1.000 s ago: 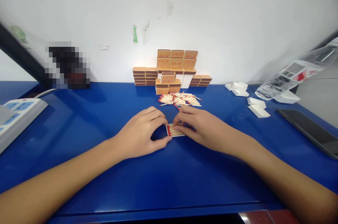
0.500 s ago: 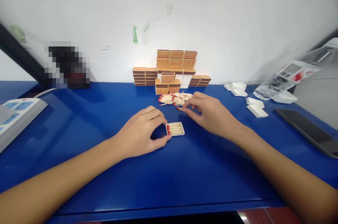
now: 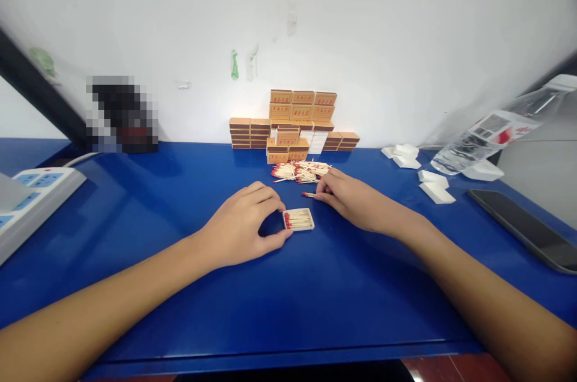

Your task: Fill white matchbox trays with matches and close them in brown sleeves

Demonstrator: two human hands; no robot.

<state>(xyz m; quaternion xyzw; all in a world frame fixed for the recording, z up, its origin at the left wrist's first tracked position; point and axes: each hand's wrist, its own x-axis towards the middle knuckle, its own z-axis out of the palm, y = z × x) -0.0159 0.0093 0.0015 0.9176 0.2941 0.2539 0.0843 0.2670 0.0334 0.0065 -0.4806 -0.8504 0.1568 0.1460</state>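
A small white matchbox tray (image 3: 306,228) lies on the blue table, with red-tipped matches (image 3: 299,219) side by side in it, heads to the left. My left hand (image 3: 243,223) grips the tray's left end between thumb and index finger. Above and right of the tray, my right hand (image 3: 349,196) pinches matches (image 3: 309,194), their red heads pointing left; I cannot tell exactly how many. Just behind that hand is a loose heap of matches (image 3: 295,172), partly covered by its fingers.
Stacked matchboxes (image 3: 302,112) stand against the wall behind the heap. White folded pieces (image 3: 406,155), a tilted clear bottle (image 3: 487,133) and a black phone (image 3: 523,226) are on the right. A white power strip (image 3: 49,196) sits at the left, near a blurred dark object (image 3: 124,118).
My right hand has drawn back from the heap, slightly nearer to me, with the matches in its fingertips. My left hand keeps the tray in place. The view has shifted slightly.
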